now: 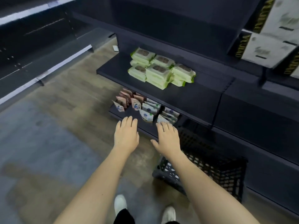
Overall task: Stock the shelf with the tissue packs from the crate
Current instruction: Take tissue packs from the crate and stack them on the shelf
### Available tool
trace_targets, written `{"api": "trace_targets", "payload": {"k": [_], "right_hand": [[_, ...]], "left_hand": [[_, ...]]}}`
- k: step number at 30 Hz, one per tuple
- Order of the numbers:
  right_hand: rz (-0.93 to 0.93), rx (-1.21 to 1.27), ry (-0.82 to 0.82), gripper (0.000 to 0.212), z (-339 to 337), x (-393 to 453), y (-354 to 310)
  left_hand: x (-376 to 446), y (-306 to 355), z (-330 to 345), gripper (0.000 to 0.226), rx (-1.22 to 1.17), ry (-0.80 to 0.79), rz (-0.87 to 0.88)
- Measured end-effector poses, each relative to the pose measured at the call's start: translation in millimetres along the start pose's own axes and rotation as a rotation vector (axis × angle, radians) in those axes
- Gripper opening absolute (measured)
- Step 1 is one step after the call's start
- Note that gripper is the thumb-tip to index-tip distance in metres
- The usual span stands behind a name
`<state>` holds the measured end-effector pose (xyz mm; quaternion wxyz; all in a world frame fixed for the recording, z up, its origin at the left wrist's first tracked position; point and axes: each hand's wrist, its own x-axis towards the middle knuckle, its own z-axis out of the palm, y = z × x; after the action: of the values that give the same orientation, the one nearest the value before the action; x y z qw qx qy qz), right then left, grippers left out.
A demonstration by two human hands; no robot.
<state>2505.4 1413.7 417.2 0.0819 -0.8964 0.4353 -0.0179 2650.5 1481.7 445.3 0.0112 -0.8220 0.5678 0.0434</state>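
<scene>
Several green-and-white tissue packs point(159, 70) lie stacked in low piles on the dark middle shelf point(202, 92). A black lattice crate point(215, 168) stands on the floor under the shelf, to the right of my arms; its inside looks dark and I cannot tell what it holds. My left hand point(126, 136) and my right hand point(166, 137) are stretched out side by side, palms down, fingers apart, holding nothing. Both hover above the front edge of the lowest shelf point(129, 113), below the tissue packs.
The lowest shelf holds several upright pouches, pink ones point(127, 98) at the left and white-and-blue ones point(150, 110) at the right. White boxes with black-and-gold sides point(268, 44) sit at the upper right. Another dark shelving unit point(32, 46) runs along the left. My white shoes point(120, 203) stand on the wooden floor.
</scene>
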Motion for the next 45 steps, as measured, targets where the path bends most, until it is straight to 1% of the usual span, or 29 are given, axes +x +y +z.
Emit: {"api": "trace_targets", "payload": {"k": [7, 11, 14, 17, 22, 27, 29, 32, 34, 36, 39, 41, 43, 45], "right_hand": [[-0.045, 0.01, -0.119, 0.068, 34, 52, -96], [-0.068, -0.011, -0.179, 0.066, 59, 76, -126], [-0.085, -0.027, -0.241, 0.066, 96, 92, -136], [-0.104, -0.079, -0.28, 0.066, 152, 113, -131], [-0.138, -0.143, -0.374, 0.064, 278, 142, -113], [-0.286, -0.203, -0.377, 0.067, 409, 168, -102], [-0.338, -0.24, -0.373, 0.069, 458, 177, -98], [-0.464, -0.286, -0.397, 0.069, 522, 189, -92], [-0.559, -0.321, -0.386, 0.069, 555, 196, -88], [-0.606, -0.354, -0.329, 0.071, 580, 203, -85], [-0.651, -0.358, -0.394, 0.059, 616, 212, -76], [-0.679, -0.381, -0.411, 0.058, 633, 219, -74], [-0.711, -0.426, -0.402, 0.066, 646, 224, -76], [-0.704, -0.44, -0.399, 0.075, 656, 228, -80]], "left_hand": [[13, -113, 28, 0.052, -0.004, -0.073, -0.081], [21, -158, 57, 0.053, -0.027, -0.12, -0.103], [31, -182, 96, 0.054, -0.067, -0.16, -0.146], [49, -199, 157, 0.056, -0.094, -0.19, -0.192], [71, -218, 292, 0.061, -0.122, -0.253, -0.281], [74, -241, 435, 0.063, -0.091, -0.315, -0.366], [73, -246, 489, 0.066, -0.113, -0.341, -0.405], [70, -247, 558, 0.069, -0.167, -0.382, -0.451], [67, -246, 597, 0.074, -0.177, -0.418, -0.475], [65, -244, 630, 0.08, -0.159, -0.468, -0.494], [63, -241, 670, 0.087, -0.166, -0.551, -0.554], [62, -241, 690, 0.091, -0.17, -0.587, -0.595], [61, -243, 707, 0.097, -0.205, -0.614, -0.66], [62, -245, 720, 0.103, -0.261, -0.644, -0.731]]}}
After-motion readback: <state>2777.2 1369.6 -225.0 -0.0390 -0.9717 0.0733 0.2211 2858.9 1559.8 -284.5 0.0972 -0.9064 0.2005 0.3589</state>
